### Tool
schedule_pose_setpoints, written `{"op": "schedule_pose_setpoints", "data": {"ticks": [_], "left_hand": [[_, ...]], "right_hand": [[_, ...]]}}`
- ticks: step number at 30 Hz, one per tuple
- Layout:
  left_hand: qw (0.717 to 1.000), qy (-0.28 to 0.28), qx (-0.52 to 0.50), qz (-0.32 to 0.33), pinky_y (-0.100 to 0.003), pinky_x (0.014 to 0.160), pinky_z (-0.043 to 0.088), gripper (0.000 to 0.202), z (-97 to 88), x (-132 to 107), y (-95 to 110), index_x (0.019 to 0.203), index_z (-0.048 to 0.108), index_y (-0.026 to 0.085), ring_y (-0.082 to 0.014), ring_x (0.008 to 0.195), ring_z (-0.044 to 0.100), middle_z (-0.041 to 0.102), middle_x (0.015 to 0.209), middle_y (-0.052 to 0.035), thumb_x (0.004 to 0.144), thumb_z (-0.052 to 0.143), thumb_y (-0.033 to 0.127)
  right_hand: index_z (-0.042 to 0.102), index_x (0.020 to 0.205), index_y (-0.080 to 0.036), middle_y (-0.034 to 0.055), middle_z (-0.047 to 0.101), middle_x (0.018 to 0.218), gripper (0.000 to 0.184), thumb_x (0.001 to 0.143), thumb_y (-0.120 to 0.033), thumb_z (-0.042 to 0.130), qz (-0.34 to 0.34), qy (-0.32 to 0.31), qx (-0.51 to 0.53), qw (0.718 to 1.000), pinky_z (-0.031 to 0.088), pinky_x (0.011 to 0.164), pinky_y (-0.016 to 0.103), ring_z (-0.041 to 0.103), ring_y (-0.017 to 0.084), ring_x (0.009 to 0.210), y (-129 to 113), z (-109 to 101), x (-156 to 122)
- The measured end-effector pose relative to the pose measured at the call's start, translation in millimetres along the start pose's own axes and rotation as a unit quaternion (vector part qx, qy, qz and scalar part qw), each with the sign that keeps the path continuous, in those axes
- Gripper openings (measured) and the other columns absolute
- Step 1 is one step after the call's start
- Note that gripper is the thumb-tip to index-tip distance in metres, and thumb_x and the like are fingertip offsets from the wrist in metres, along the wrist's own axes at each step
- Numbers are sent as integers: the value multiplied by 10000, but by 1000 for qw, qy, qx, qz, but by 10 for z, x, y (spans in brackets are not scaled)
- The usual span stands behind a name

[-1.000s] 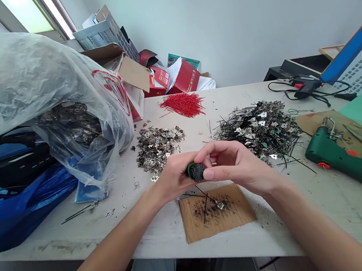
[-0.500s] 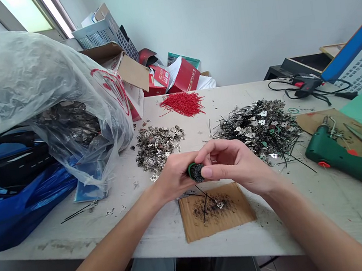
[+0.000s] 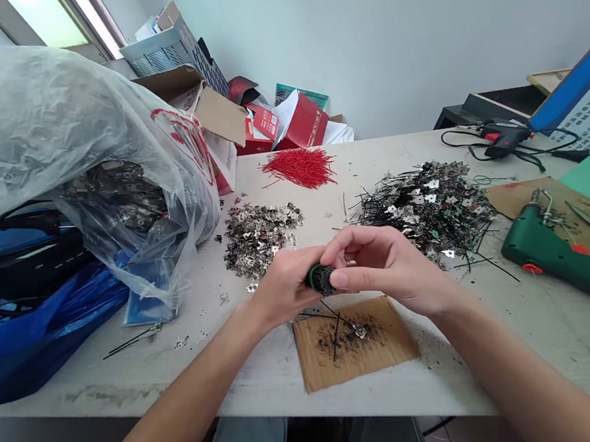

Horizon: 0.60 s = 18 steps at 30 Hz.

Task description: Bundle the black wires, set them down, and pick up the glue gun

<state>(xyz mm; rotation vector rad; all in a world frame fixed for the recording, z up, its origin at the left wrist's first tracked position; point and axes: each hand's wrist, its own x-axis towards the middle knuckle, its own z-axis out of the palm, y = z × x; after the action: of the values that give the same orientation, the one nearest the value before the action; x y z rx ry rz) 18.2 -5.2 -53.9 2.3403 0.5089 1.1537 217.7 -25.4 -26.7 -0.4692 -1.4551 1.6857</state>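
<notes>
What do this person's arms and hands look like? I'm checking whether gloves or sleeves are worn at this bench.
Both arms are bare from the frame's bottom edge to the fingertips: no sleeves, gloves, watch, bracelet or rings show. The left hand and right hand are slim, with short, unpainted nails. Grey trousers show beneath the table edge.

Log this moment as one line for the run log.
left hand: grips black wire bundle | right hand: fingertips on bundle end | below: cardboard pad | beside: metal clip pile

Three loose heaps lie on the surface: one of red wires (image 3: 301, 168), one of silver metal pieces (image 3: 260, 234), one of black wires with metal tabs (image 3: 420, 210). There are two cardboard pads, one at lower centre (image 3: 383, 354), one at right (image 3: 509, 198). One green tool (image 3: 567, 265) lies at right.
</notes>
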Motion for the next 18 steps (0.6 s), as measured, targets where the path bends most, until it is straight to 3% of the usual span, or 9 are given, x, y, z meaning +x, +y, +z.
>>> {"op": "schedule_pose_setpoints", "data": {"ticks": [8, 13, 16, 18], "left_hand": [[999, -6, 45, -5, -200, 573, 403, 224, -30, 5, 1, 829, 565, 174, -76, 614, 536, 626, 732, 30, 1005, 607, 307], [995, 23, 100, -9, -196, 630, 452, 131, -46, 4, 4, 927, 646, 175, -84, 664, 627, 695, 773, 30, 988, 652, 291], [990, 24, 133, -46, -203, 672, 468, 112, -39, -19, -8, 913, 664, 177, -90, 687, 644, 712, 794, 31, 955, 694, 277], [990, 14, 127, -61, -216, 665, 467, 114, -33, -26, -14, 908, 664, 169, -102, 697, 643, 720, 817, 11, 963, 656, 269]], "right_hand": [[753, 986, -232, -11, 529, 814, 110, 893, -185, 789, 8, 13, -38, 999, 399, 679, 254, 463, 108, 749, -23, 2, -10], [728, 1112, -273, -30, 538, 808, 348, 806, -178, 864, -35, 42, -110, 992, 389, 679, 292, 471, 126, 731, -30, 46, -29], [682, 1177, -267, -35, 589, 883, 519, 726, -149, 911, -130, 75, -260, 954, 414, 695, 288, 510, 123, 761, 8, 79, -21], [687, 1147, -236, -24, 615, 912, 449, 754, -151, 887, -166, 87, -324, 927, 420, 691, 286, 510, 118, 757, 36, 90, -7]]}}
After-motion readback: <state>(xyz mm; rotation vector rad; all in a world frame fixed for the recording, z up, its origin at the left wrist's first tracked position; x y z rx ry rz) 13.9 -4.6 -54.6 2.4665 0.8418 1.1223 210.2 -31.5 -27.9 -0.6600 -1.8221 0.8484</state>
